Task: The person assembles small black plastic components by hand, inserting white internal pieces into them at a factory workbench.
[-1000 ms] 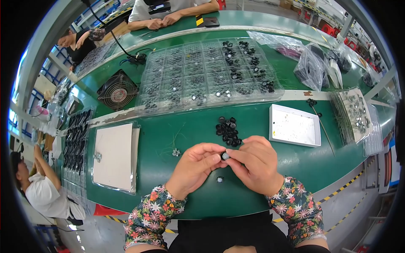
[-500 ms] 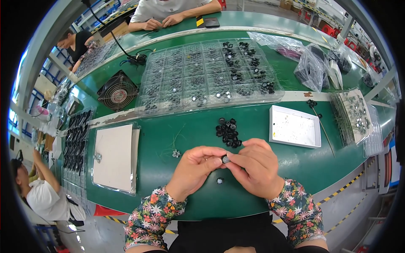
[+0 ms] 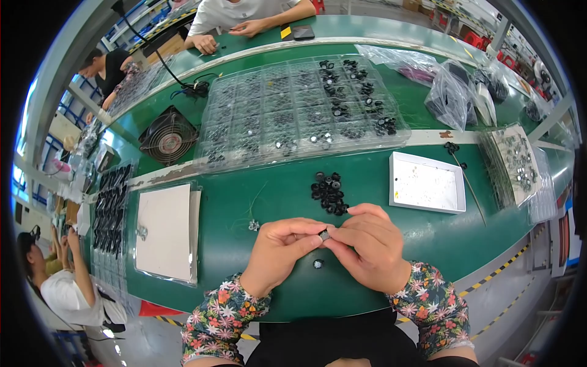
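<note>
Pinched between both hands is a small round black part with a silvery face (image 3: 324, 235). My left hand (image 3: 276, 249) grips it with thumb and forefinger. From the other side, my right hand (image 3: 374, 249) closes its fingertips on the same piece. Just below my fingers a similar small part (image 3: 318, 263) lies on the green table. A pile of black round caps (image 3: 329, 192) sits beyond my hands. Left of the pile is a little cluster of clear or silvery bits with thin wires (image 3: 254, 226).
A large clear compartment tray (image 3: 269, 160) of small parts spans the back. A white box (image 3: 428, 207) stands to the right, a fan (image 3: 169, 137) at back left. Cardboard sheets in plastic (image 3: 162, 238) and a tray of black pieces (image 3: 110, 214) lie left. Across the table sits a co-worker (image 3: 244, 18).
The small part in my fingers has turned slightly, showing more of its silvery face. Across the table, the co-worker's hands have moved apart.
</note>
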A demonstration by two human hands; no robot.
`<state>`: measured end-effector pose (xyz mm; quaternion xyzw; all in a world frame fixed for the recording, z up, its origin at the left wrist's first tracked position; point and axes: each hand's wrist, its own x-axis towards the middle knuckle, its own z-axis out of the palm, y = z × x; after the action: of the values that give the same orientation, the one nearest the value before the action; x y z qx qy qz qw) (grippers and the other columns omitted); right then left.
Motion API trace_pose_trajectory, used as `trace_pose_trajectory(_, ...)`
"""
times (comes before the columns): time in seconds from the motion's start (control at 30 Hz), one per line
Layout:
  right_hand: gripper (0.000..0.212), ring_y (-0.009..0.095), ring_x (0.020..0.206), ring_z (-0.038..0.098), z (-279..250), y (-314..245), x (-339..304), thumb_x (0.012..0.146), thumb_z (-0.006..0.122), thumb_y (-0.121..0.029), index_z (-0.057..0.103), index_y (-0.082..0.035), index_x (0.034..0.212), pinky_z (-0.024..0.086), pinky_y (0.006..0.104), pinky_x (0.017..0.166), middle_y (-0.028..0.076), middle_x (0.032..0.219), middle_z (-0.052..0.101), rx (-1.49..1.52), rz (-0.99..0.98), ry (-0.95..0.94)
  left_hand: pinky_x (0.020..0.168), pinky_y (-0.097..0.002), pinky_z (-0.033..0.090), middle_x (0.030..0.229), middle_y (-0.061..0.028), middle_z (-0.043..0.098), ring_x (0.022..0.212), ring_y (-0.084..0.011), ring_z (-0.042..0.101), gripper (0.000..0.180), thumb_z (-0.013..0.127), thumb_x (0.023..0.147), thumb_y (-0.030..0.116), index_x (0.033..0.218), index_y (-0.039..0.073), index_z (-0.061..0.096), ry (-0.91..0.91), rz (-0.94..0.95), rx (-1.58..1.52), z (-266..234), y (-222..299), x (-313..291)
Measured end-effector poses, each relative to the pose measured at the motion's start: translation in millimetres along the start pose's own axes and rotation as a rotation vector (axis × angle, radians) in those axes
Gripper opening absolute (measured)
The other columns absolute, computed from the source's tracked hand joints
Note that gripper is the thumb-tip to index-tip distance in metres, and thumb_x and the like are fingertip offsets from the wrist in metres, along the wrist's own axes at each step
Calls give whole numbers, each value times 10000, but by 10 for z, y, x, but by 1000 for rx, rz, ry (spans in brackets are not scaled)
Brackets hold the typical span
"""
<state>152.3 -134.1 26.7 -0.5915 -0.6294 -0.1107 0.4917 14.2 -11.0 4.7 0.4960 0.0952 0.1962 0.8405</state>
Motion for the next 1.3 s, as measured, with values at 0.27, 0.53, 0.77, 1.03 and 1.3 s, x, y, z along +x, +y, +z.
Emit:
trace_pose_trajectory(0.27,179,201,638,582,41,-14,-7,706,743,-38,638,-26,850,483,379,806,55,694,588,17,26,-11,863,-333,518,1052,-156,647,974,-219,628,193,571,854,-80,1011,-18,664,61,-62,-74,-6,-14,-21)
trace_pose_trajectory(0.53,183,211,640,590,45,12,-42,703,763,-68,620,-51,816,487,349,762,55,700,604,180,215,-33,863,-281,524,1065,-148,646,946,-183,633,197,589,846,-89,1017,-29,665,35,-34,-12,-29,6,-29)
trace_pose_trajectory(0.77,211,110,676,593,3,4,-1,714,773,-57,574,-23,776,484,246,619,42,711,619,533,650,-82,801,-247,531,1063,-140,655,934,-167,639,212,605,840,-84,1020,-6,685,27,50,199,25,66,-24)
trace_pose_trajectory(1.03,209,89,749,578,-34,78,-12,736,739,-10,546,-32,814,482,230,698,11,798,576,713,783,-219,784,-237,529,1070,-138,654,927,-162,641,239,606,836,-87,1041,7,686,18,51,390,62,107,-56)
trace_pose_trajectory(1.3,209,88,669,587,63,199,-52,717,744,-38,549,-20,790,490,228,622,24,730,607,766,782,-203,802,-247,531,1055,-138,653,913,-171,650,220,587,862,-69,1060,-14,665,84,46,450,81,27,-71)
